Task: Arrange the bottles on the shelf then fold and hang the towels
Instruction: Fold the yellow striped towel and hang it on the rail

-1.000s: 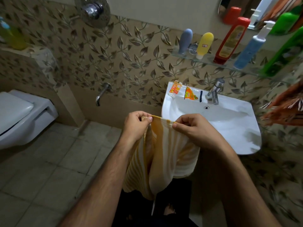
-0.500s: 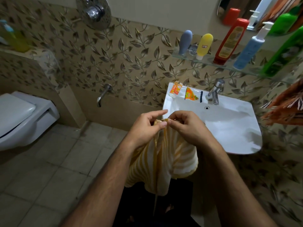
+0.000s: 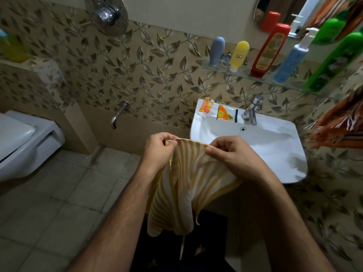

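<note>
Pinching the soft yellow-and-white striped towel [image 3: 184, 185] by its top hem, the left hand [image 3: 157, 152] and right hand [image 3: 231, 156] are holding it near the glossy white washbasin [image 3: 275, 154]; bottle labels on the far glass shelf [image 3: 245, 74] are staying unreadable.

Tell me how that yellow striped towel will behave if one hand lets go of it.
Likely floppy: the yellow striped towel sags in deep folds below the edge that the left hand and right hand pinch. It would probably swing down and hang from the remaining hand. It looks thin and light, so a pinch should hold it.
</note>
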`<state>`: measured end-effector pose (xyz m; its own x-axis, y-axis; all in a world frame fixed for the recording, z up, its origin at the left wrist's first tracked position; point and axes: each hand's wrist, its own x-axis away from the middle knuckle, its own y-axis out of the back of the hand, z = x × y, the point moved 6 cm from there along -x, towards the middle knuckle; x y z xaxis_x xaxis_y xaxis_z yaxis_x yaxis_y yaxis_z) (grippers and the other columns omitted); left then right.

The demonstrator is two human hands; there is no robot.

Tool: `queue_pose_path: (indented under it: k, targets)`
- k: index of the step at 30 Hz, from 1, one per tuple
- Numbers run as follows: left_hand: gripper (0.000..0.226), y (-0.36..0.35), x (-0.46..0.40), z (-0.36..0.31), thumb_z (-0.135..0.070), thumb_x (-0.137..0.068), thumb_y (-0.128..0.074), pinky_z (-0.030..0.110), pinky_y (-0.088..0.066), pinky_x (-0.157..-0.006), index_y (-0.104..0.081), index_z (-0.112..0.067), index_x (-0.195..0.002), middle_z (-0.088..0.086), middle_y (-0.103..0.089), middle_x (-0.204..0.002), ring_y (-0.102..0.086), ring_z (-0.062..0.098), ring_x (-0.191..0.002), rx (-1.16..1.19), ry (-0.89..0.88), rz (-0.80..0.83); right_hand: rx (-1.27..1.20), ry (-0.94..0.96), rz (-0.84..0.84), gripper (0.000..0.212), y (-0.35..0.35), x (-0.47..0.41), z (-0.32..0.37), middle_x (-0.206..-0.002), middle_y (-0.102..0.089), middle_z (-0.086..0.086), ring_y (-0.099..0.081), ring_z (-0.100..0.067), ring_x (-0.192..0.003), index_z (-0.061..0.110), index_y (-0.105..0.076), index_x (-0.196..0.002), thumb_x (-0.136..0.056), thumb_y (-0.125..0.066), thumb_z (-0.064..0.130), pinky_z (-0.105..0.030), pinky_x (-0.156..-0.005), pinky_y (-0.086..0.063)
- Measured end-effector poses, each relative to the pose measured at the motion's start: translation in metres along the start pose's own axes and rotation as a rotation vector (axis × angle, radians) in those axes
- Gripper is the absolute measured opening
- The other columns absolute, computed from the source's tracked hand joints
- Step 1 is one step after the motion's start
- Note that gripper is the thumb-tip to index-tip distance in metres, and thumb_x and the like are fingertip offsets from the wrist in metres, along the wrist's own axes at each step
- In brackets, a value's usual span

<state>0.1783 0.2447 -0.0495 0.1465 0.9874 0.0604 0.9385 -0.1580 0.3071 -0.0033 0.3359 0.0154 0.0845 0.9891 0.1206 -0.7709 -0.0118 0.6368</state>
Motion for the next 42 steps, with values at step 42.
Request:
queue_pose_path:
  k: [42]
  targets:
    - [0.008, -0.039, 0.024, -0.016, -0.010, -0.076, -0.068, 0.023, -0.056, -0.054, -0.076, -0.011, -0.073, 0.008, -0.072, -0.069, -0.069, 0.013, -0.060, 0.979, 0.196, 0.219, -0.286, 0.140, -0.270, 0.014, -0.038, -0.023, -0.008, -0.063, -0.058, 0.012, -0.051, 0.000, -0.055, 0.023, -0.062, -0.086, -0.084, -0.076, 0.028, -0.017, -0.053, -0.041]
